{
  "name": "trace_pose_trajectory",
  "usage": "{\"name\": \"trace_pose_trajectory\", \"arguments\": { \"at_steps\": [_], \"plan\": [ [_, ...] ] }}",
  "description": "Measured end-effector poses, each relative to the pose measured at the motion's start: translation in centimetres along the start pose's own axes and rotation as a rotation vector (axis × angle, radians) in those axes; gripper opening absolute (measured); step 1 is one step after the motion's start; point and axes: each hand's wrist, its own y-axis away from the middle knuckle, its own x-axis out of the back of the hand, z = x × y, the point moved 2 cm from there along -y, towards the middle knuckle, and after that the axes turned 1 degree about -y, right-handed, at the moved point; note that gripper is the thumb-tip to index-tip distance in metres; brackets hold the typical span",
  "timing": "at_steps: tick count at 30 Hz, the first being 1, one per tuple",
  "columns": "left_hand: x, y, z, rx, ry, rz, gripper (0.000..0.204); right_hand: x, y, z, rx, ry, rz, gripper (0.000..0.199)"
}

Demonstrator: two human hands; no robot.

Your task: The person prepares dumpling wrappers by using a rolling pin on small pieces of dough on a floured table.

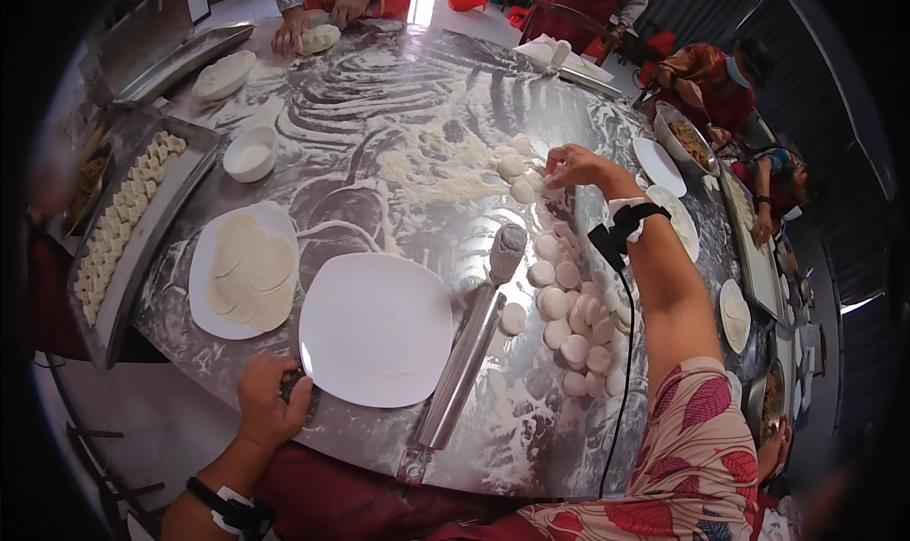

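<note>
Beside the lower left corner of a bare white plate, my left hand rests with half-curled fingers. A gap shows between its thumb and index finger, and I see nothing held. My right hand is stretched over the table, fingertips pinched and pointing down near a few dough pieces. Whatever it grips is hidden. Many small flattened dough discs lie heaped below my right hand, left of my forearm. Between them and the bare plate lies a metal rolling pin, its handle floury.
A second plate carries rolled wrappers. Behind it stands a white flour bowl. At left, a metal tray holds rows of dumplings. A black cable hangs from my right wrist. Co-workers' hands knead dough across the floury table.
</note>
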Motion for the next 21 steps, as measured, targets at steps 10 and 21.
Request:
{"name": "trace_pose_trajectory", "arguments": {
  "at_steps": [10, 21],
  "plan": [
    [0.0, 0.3, 0.0, 0.006, 0.003, -0.007, 0.018, 0.7, 1.8, -1.2, 0.003, -0.325, 0.053, 0.044],
    [0.1, 0.4, 0.2, 0.016, 0.013, 0.012, 0.017, -1.9, 1.1, -4.4, 0.033, 0.044, 0.095, 0.044]
  ]
}}
